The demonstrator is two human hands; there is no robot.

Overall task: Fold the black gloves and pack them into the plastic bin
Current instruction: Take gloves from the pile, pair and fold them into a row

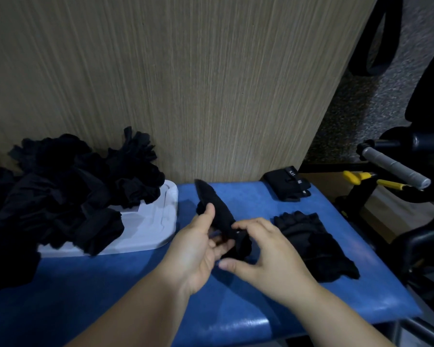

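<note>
A: State of left hand [198, 249]?
B: Thumb up, fingers curled round black glove [219, 216] at mid-length. Glove held above blue padded bench [110, 296], tilted, far tip toward wood-grain panel [186, 83].
A: Right hand [266, 254]?
B: Just beside the left. Forefinger bent over the glove's bunched near end, thumb underneath, that end pinched between them. Both hands clamped on the same glove, close together.
A: Rest of the stock?
B: Heaped pile of black gloves [60, 191] at left, partly lying over white plastic tray [148, 229]; whether bin or lid, cannot tell. Flat stack of gloves [311, 244] on the bench, right of the hands, near but apart from them. Folded black bundle [286, 184] with small label at far right corner of bench.
A: Off the bench?
B: Grey-gripped bar [396, 169] and yellow-handled tool [358, 176] at right edge, well apart from the held glove.
</note>
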